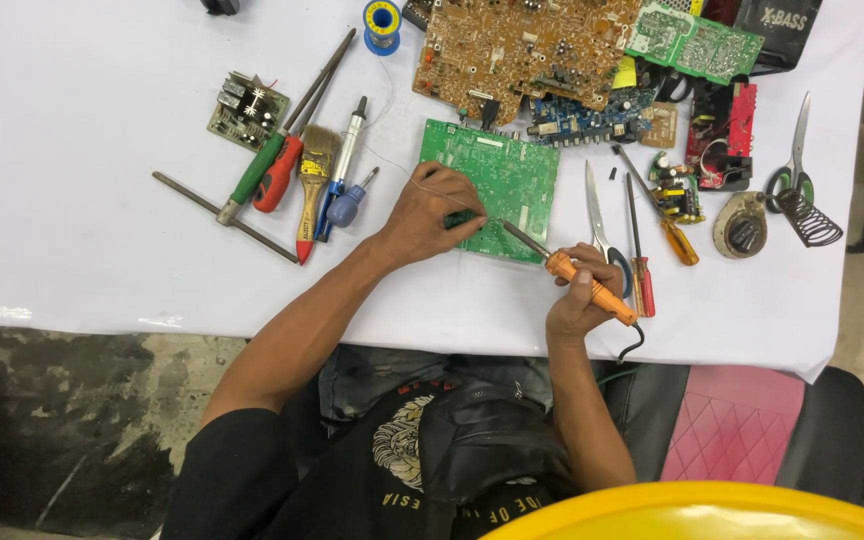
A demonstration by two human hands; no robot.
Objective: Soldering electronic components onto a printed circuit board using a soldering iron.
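1. Fingers of the left hand (pixel 432 212) are curled and pinched on a thin solder wire (pixel 392 165), and the hand is rested on the lower left part of the green circuit board (pixel 497 180).
2. Solder wire is seen running up and left from the pinch toward a blue spool (pixel 383 24) at the top edge of the table.
3. Right hand (pixel 577 300) is closed in a fist-like grip around the orange handle of a soldering iron (pixel 577 280); its metal tip is brought to the lower edge of the board, just beside the left fingertips.
4. Green circuit board is laid flat on the white table cover (pixel 72 200), in front of the person, its solder side turned up; a larger brown board (pixel 522 50) is placed just above it.
5. Scissors (pixel 602 230) and a red-handled screwdriver (pixel 640 250) are laid just right of the iron; a brush (pixel 314 185) and further screwdrivers (pixel 277 165) are lined up left of the board.
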